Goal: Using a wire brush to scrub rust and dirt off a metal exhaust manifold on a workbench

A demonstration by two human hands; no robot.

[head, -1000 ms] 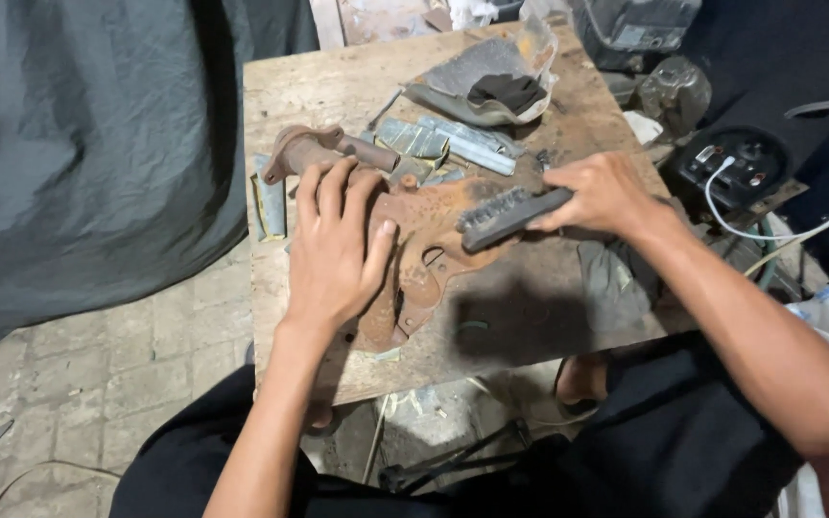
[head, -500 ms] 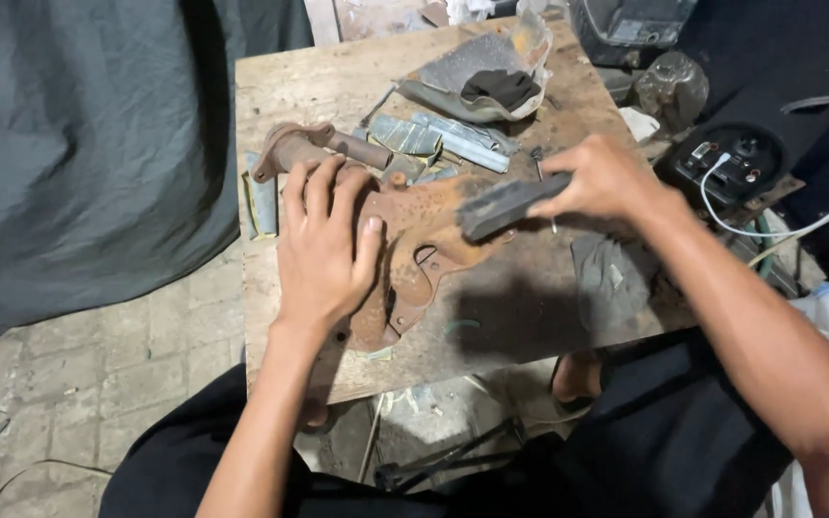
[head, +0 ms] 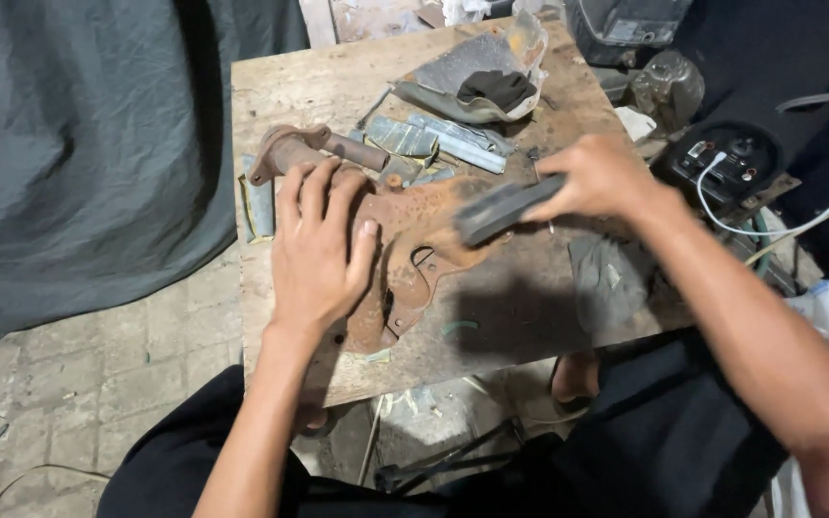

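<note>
A rusty flat metal bracket (head: 414, 254) lies on a worn wooden table (head: 309, 86). My left hand (head: 319, 249) lies flat on the bracket's left part, fingers spread, pressing it down. My right hand (head: 597, 177) grips a dark grey rectangular block (head: 501, 206), blurred with motion, whose left end rests on the bracket's upper right part. A rusty pipe fitting with a flange (head: 299, 149) sits just beyond my left fingers.
Grey metal strips (head: 453, 142) and a torn sheet with a black cloth (head: 486, 77) lie at the table's far side. A round black device with wires (head: 731, 158) and a jar (head: 669, 82) stand to the right. A dark tarp (head: 79, 144) hangs left.
My right hand has slid the grey block back and forth over the bracket, now a little up and right. My left hand stays pressed on the bracket.
</note>
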